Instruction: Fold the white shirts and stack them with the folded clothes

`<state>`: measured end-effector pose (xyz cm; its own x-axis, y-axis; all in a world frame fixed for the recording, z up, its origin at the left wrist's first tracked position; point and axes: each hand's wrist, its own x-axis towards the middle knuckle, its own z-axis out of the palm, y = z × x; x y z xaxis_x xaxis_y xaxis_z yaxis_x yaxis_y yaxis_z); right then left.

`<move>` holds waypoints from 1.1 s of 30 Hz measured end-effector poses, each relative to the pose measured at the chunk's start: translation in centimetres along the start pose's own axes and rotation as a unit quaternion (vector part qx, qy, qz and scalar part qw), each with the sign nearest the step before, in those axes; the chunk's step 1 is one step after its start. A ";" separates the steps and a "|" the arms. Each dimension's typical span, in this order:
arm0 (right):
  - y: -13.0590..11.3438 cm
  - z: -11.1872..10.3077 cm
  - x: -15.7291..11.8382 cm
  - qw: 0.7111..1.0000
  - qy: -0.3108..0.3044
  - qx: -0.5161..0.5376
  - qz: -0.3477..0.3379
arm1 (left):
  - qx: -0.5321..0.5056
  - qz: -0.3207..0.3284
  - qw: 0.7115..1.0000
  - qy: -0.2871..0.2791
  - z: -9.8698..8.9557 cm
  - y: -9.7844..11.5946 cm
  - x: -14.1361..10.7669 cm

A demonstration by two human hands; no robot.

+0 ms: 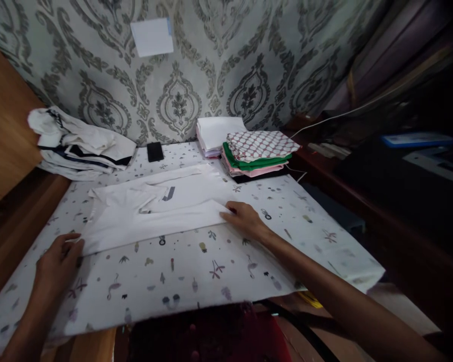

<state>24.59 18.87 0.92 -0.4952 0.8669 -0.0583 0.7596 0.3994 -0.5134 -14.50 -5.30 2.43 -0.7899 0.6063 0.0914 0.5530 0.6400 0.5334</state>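
Note:
A white garment [189, 213] with a small dark striped mark lies partly folded, long and flat, across the patterned cloth of the table [143, 296]. At its near left corner, my left hand [60, 259] pinches the edge between thumb and fingers. My right hand [244, 219] grips the near right corner, fingers closed on the fabric. The sides of the garment are turned inward, with wrinkles near its left end.
White clothes with dark trim [86, 146] are heaped at the back left. Beside them lies a black phone-like object [155, 152]. Folded white items [221, 131] and a stack topped by a patterned cloth [262, 146] stand at the back.

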 end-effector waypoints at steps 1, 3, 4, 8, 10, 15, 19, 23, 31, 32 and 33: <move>0.2 -0.1 -0.1 1.000 0.008 0.018 -0.001 | -0.014 -0.001 1.000 0.000 0.0 -0.1 0.0; 0.4 -0.3 -0.4 0.999 0.019 0.040 -0.010 | -0.041 0.002 0.999 -0.002 -0.1 -0.5 0.0; 0.5 -0.4 -0.5 0.999 0.021 0.045 -0.016 | -0.049 0.004 0.999 -0.001 0.0 -0.6 0.1; 0.4 -0.5 -0.8 0.999 0.023 0.032 -0.016 | -0.018 0.022 1.000 -0.004 0.2 -1.3 0.6; 0.6 -0.3 -1.0 0.999 0.035 0.013 -0.015 | 0.039 0.037 0.999 -0.007 0.3 -1.5 0.6; 1.5 0.5 -1.1 0.995 0.086 -0.021 -0.054 | 0.176 0.102 0.979 0.015 0.4 -1.3 0.0; 0.4 1.5 -0.4 0.961 0.166 -0.087 -0.205 | 0.202 0.220 0.950 0.089 1.4 0.7 -0.1; -1.3 3.6 0.5 0.917 0.141 -0.141 -0.347 | 0.125 0.360 0.923 0.058 4.4 3.3 0.3; 0.2 5.8 1.0 0.924 0.057 -0.161 -0.343 | 0.163 0.342 0.916 -0.129 7.6 2.7 0.6; 0.2 5.7 1.0 0.928 0.045 -0.152 -0.338 | 0.143 0.334 0.920 -0.145 7.2 2.6 1.0; 0.2 5.6 1.0 0.933 0.034 -0.140 -0.331 | 0.115 0.322 0.927 -0.155 6.7 2.6 1.5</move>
<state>21.90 18.16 -4.04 -0.8744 0.4153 0.2508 0.3814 0.9079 -0.1738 -12.52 0.45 -1.70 -0.1813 0.9814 0.0631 0.9534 0.1597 0.2560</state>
